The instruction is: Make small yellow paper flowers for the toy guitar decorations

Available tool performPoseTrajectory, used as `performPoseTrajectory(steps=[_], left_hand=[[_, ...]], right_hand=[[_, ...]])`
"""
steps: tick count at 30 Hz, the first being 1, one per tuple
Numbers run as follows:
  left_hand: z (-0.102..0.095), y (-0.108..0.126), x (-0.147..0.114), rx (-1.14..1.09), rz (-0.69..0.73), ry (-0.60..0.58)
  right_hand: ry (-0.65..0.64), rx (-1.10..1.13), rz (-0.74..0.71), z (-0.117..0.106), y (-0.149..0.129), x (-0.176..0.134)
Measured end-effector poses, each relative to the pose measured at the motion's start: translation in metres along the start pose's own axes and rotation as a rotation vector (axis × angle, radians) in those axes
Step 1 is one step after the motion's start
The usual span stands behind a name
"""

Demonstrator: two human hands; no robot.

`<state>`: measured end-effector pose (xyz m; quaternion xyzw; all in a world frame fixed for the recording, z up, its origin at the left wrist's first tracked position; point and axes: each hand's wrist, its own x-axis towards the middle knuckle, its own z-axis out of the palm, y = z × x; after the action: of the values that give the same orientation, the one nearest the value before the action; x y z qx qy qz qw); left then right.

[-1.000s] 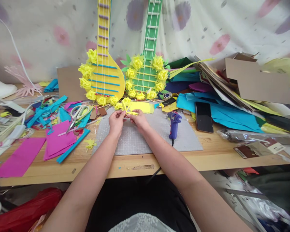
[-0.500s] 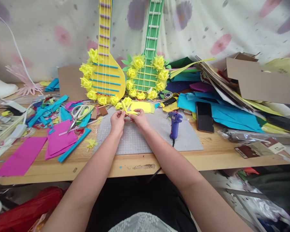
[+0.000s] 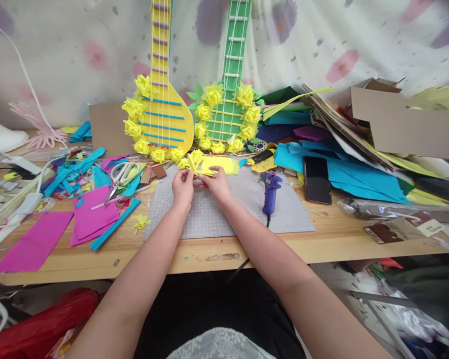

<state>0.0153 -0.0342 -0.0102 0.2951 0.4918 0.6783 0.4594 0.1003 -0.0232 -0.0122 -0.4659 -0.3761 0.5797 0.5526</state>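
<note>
My left hand (image 3: pixel 183 188) and my right hand (image 3: pixel 216 184) meet above the far part of a grey cutting mat (image 3: pixel 209 219). Between their fingertips is a thin yellow paper strip (image 3: pixel 205 173), pinched from both sides; the fingers partly hide it. Just beyond lie yellow paper pieces (image 3: pixel 224 164) and a yellow paper flower (image 3: pixel 195 157). Behind them stand a yellow paper guitar (image 3: pixel 162 124) and a green paper guitar (image 3: pixel 224 122), both edged with yellow paper flowers. On the mat, right of my hands, rests a blue glue gun (image 3: pixel 270 192).
Scissors (image 3: pixel 121 177) lie on pink paper sheets (image 3: pixel 95 212) and blue scraps at the left. To the right are a black phone (image 3: pixel 317 180), blue paper (image 3: pixel 359 174) and stacked cardboard (image 3: pixel 400 122). A white cable (image 3: pixel 22 65) hangs at the far left.
Both hands stay in nearly the same place, still pinching the yellow strip; only slight finger movement shows. The view has shifted very slightly.
</note>
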Motion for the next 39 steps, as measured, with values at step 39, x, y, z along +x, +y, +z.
performPoseTrajectory(steps=[39], left_hand=[[-0.007,0.009,0.005,0.075,-0.049,0.056]], right_hand=[[-0.082,-0.082,0.055,0.001,0.0,-0.007]])
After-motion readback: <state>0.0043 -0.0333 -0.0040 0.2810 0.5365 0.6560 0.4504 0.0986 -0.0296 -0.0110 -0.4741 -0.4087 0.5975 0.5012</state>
